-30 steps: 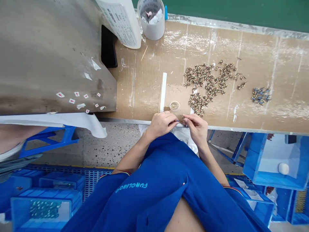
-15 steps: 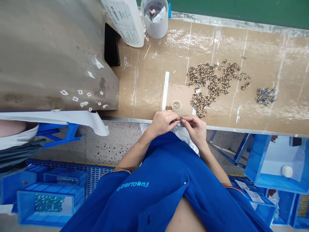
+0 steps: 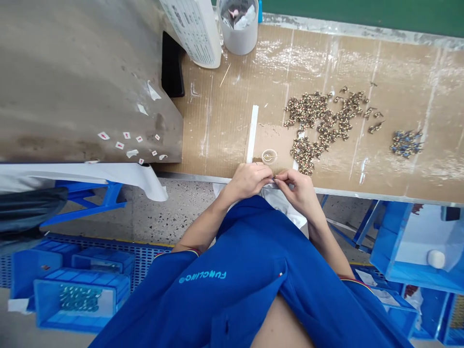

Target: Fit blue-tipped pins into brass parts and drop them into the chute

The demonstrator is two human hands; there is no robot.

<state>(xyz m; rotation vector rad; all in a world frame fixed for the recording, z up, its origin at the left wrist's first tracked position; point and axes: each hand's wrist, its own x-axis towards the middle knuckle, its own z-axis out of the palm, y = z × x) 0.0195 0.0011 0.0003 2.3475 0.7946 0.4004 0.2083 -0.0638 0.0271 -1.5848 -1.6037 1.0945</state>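
Note:
At the table's front edge, my left hand [image 3: 251, 181] and my right hand [image 3: 297, 189] meet fingertip to fingertip. The right thumb and forefinger pinch a small metal piece [image 3: 275, 178], mostly hidden by the fingers. My left fingers are pressed together against its near end; what they grip is too small to make out. Just beyond the left hand is a small round clear dish [image 3: 268, 156] with a thin pale curl in it. A large pile of small gold-and-dark metal pieces [image 3: 313, 110] lies beyond my right hand.
A smaller cluster of blue-tinted pieces [image 3: 406, 143] lies farther right. White tape strips [image 3: 252, 134] mark the cardboard. At the back stand a white bottle [image 3: 197, 34] and a white tub [image 3: 239, 36] of scraps. Left is a metal surface [image 3: 90, 82]; blue bins [image 3: 416, 241] stand below.
The whole view has shifted slightly, so the table things appear a little farther right. Both hands stay together at the edge, with the fingers only slightly altered around the small piece.

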